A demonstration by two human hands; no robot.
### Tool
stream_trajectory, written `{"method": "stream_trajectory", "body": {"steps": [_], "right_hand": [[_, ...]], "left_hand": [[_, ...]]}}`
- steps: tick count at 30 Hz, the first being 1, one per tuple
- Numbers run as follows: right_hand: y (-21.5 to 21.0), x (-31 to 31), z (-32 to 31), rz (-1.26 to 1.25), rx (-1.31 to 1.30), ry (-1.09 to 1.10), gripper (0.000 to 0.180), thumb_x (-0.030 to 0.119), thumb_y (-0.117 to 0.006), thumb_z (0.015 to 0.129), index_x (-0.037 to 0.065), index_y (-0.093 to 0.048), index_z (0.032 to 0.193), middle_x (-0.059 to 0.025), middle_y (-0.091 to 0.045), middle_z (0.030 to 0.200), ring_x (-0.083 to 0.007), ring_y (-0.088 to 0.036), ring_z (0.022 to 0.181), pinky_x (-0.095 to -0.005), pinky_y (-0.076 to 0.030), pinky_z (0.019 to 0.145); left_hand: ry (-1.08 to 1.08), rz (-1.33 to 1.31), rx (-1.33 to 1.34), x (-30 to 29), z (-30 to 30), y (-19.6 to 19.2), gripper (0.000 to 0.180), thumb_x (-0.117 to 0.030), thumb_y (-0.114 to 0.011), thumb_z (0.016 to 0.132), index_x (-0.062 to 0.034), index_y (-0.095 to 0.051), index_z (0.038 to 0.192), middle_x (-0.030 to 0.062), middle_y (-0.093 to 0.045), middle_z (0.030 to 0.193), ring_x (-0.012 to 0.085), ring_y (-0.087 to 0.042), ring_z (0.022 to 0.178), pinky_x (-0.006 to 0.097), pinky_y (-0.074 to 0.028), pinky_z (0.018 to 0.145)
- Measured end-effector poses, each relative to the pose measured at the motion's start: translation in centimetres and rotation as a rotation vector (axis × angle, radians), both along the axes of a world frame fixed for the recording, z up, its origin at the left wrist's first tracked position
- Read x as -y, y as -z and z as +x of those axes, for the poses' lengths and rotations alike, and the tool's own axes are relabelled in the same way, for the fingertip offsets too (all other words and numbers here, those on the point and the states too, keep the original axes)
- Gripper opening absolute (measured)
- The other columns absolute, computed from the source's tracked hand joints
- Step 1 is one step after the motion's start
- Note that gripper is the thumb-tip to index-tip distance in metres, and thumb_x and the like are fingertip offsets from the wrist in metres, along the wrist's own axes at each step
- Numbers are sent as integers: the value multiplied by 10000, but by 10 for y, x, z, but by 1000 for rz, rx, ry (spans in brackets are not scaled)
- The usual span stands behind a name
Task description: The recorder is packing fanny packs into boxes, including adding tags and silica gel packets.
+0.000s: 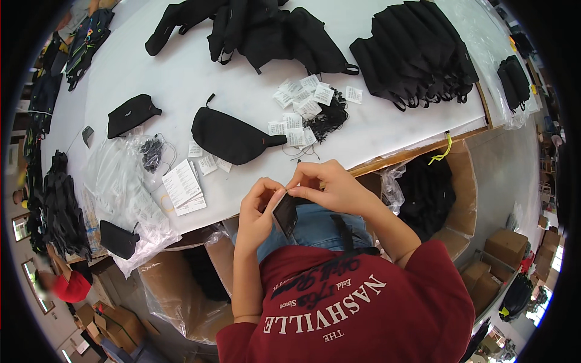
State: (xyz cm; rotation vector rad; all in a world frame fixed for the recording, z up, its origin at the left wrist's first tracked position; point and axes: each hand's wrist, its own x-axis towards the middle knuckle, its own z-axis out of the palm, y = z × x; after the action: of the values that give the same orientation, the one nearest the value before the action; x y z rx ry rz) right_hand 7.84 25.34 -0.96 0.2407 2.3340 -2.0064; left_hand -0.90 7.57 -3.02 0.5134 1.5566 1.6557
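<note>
My left hand [259, 204] is closed on a thin dark hang tag [284, 215], held over my lap just off the table's front edge. The fingertips of my right hand [322, 184] pinch at the tag's upper corner; whether a thin cord runs between them is too small to make out. Beyond my hands, a black waist bag [232, 135] lies on the table with a strap end pointing up. To its right are several white printed labels [295, 121] and a tangled bunch of black cords [330, 117]. White printed sheets [183, 186] lie to the left of my hands.
Black bags lie heaped [266, 36] at the far side, and a row of black bags [417, 48] lies at the right. Clear plastic bags [124, 181] and a black pouch [131, 115] are at the left. Open cartons [463, 199] stand below the table's wooden edge [387, 158].
</note>
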Motion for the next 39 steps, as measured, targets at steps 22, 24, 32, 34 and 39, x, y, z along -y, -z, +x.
{"method": "stream_trajectory", "body": {"steps": [22,24,32,34,39], "right_hand": [[25,-5,2,46,51,101,190,258,-672,847,74,-641,817,13,-490,525,-61,-474,486,-248,-343,474],[22,2,-8,160,-14,145,178,271,-668,839,95,-645,819,-4,-490,519,-103,-476,474,-271,-350,475],[25,55,-36,271,-178,-45,120,298,-641,841,186,-678,860,-58,-570,548,-247,-564,508,-345,-397,480],[24,61,-34,243,-226,-103,110,267,-641,827,169,-673,865,-77,-596,595,-274,-584,548,-374,-422,498],[29,69,-31,425,-259,-184,108,222,-643,788,118,-638,815,-102,-624,671,-327,-604,626,-421,-460,546]], "left_hand": [[-209,-404,-1327,-22,-38,18,159,-106,-722,705,-98,-638,840,16,-616,1030,248,-516,1088,402,-300,962],[-396,-420,-1274,-10,-20,6,192,-86,-741,678,-85,-637,839,29,-582,902,249,-511,984,399,-304,917],[-576,-460,-706,55,4,14,169,33,-711,684,3,-668,844,3,-446,650,115,-394,635,255,-295,591],[-599,-386,-544,62,5,17,166,35,-708,705,7,-675,865,-9,-452,662,103,-386,631,246,-290,588],[-472,-168,-382,64,4,15,115,57,-690,749,32,-660,857,-16,-461,692,87,-394,656,219,-303,608]]}}
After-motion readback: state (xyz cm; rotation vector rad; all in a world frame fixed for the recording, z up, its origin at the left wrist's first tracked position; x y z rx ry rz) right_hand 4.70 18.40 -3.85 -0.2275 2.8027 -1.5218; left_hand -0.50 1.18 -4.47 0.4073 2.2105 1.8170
